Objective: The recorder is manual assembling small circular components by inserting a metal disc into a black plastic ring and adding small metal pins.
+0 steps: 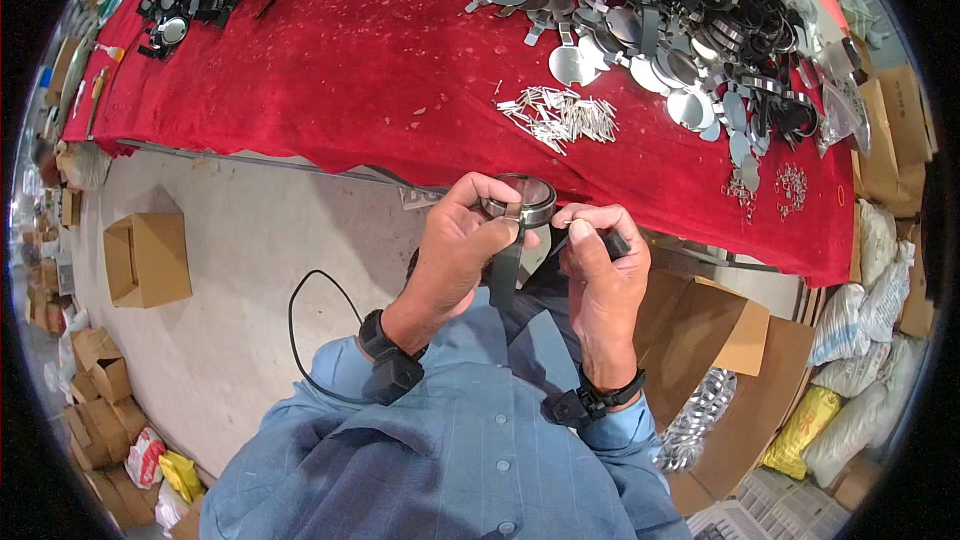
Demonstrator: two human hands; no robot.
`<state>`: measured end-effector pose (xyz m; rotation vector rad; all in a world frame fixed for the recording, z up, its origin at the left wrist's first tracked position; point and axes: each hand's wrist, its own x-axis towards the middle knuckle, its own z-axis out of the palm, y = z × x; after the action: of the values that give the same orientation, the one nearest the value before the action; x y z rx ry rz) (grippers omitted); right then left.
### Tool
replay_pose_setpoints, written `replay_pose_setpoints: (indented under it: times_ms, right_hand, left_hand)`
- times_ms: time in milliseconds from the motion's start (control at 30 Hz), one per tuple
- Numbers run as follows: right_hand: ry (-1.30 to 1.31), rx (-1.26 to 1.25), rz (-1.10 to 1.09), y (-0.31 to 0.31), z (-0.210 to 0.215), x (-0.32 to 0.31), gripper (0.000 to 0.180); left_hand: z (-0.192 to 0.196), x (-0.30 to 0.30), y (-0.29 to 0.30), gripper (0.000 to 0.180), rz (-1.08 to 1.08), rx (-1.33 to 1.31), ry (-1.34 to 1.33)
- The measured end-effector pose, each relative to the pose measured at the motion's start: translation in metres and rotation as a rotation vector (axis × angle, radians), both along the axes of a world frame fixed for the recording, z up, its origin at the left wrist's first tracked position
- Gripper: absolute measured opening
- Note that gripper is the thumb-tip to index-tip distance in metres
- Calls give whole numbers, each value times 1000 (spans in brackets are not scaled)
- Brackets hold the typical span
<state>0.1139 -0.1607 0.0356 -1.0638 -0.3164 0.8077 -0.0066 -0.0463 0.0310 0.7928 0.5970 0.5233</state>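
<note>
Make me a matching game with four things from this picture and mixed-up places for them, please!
Things:
1. Heap of thin silver sticks
2. Round silver-rimmed piece
3. Thin black cable
4. Big yellow sack

Places:
A. Looping beside the blue left sleeve
B. Low on the right side, next to white sacks
C. On the red cloth
D. In the fingers of the left hand

Right pairs: 1-C, 2-D, 3-A, 4-B
</note>
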Motion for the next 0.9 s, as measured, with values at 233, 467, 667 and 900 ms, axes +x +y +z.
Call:
replay_pose_setpoints:
  times_ms: [233, 467, 667, 900]
  right_hand:
    - [153, 17, 18, 0, 1, 1, 9]
    - [179, 29, 56, 0, 2, 2, 9]
    - [91, -43, 6, 2, 1, -1, 10]
    - [-319, -181, -10, 5, 8, -8, 11]
  left_hand:
    - [-3, 0, 0, 33, -11, -8, -10]
    - [-2, 0, 0, 32, -8, -8, -31]
    - [-1, 0, 2, 32, -7, -8, -36]
    - [-4, 0, 2, 31, -22, 16, -53]
